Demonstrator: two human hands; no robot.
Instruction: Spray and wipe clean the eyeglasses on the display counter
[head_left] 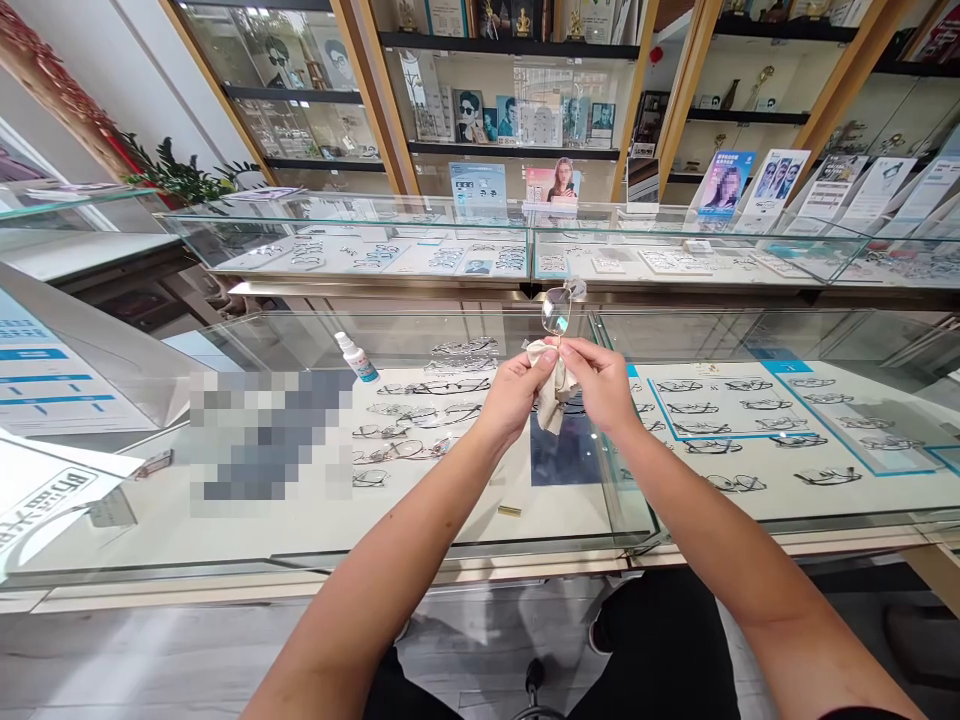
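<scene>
Tall shelves and a second glass case line the background, well beyond your fingers. Left hand: fingers clamped on a pale cloth, which hangs below them. Right hand: just beside, fingers pinched together on the eyeglasses. One lens stands above your fingers; the rest is hidden by hands and cloth. Glass-topped worktop runs beneath, rows of frames inside, either side of your fingers. White spray bottle to their left; small gold piece below them, nearer you.
</scene>
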